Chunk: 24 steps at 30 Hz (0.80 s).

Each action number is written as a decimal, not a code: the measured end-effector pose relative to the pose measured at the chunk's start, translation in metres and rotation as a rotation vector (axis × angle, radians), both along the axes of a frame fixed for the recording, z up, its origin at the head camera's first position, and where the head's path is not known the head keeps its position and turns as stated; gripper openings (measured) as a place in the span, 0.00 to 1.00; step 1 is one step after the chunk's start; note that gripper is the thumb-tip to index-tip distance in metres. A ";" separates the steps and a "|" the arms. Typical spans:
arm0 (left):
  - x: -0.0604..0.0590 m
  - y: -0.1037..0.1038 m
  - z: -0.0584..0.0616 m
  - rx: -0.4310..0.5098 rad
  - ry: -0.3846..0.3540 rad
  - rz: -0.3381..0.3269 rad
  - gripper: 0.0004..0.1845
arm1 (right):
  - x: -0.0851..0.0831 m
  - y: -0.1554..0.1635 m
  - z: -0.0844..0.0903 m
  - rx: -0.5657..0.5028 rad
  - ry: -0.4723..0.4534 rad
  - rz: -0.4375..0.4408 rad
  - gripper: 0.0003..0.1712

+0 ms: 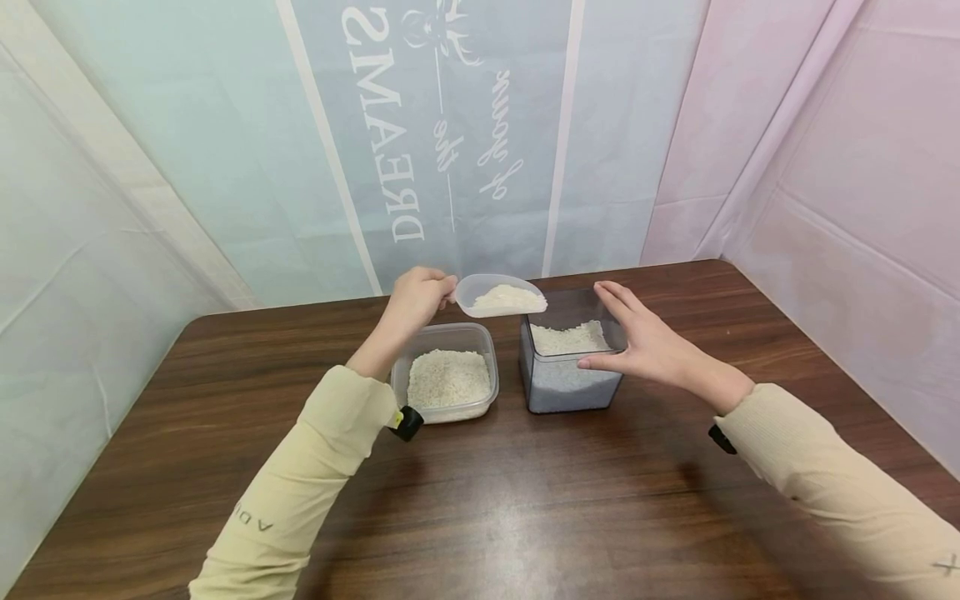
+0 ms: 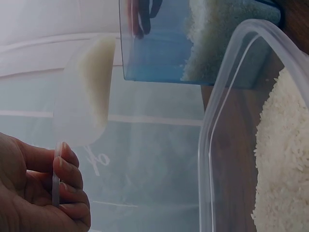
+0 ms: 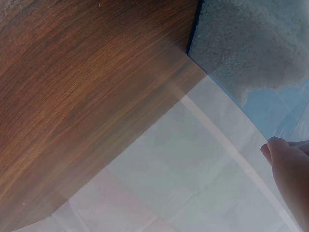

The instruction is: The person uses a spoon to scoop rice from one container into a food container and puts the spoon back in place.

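Note:
A translucent scoop [image 1: 468,293] heaped with white rice [image 1: 510,297] is raised at the height of the dark box's rim. My left hand [image 1: 420,298] grips its handle; in the left wrist view the fingers [image 2: 68,174] curl round it. The scoop's tip reaches the left edge of a tall, dark see-through container [image 1: 573,393], which holds rice [image 1: 570,338]. My right hand [image 1: 652,342] spans that container's right side, thumb at the near rim and fingers at the far rim. In the right wrist view the thumb [image 3: 282,154] touches the rim.
A clear, shallow plastic tub [image 1: 493,379] with rice [image 1: 448,377] stands left of the dark container, below my left wrist. Both stand on a brown wooden table [image 1: 480,517]. A printed cloth [image 1: 465,125] hangs behind the table's far edge, with pale cloth on both sides.

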State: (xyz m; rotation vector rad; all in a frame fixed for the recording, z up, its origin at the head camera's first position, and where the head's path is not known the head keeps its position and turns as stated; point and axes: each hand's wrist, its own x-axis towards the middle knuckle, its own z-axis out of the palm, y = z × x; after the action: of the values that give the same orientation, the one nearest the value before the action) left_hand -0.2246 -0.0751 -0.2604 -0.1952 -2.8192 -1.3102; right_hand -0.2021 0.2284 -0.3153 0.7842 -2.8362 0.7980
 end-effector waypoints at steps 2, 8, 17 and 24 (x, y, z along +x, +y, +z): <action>-0.001 -0.003 -0.003 -0.005 0.003 0.002 0.17 | 0.000 0.000 0.000 0.001 -0.005 0.000 0.60; -0.002 -0.011 -0.008 -0.005 -0.001 0.019 0.18 | 0.000 0.000 0.000 0.010 0.001 -0.004 0.60; -0.001 -0.023 -0.009 0.014 -0.005 0.039 0.17 | 0.001 -0.001 0.001 0.005 0.004 -0.003 0.60; -0.002 -0.034 -0.015 0.005 0.013 0.050 0.18 | 0.000 -0.001 0.002 0.001 -0.002 0.002 0.60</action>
State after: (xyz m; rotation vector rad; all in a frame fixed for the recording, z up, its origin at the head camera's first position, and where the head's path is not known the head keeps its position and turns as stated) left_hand -0.2270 -0.1093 -0.2755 -0.1315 -2.7909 -1.3011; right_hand -0.2016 0.2274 -0.3138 0.7875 -2.8381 0.7983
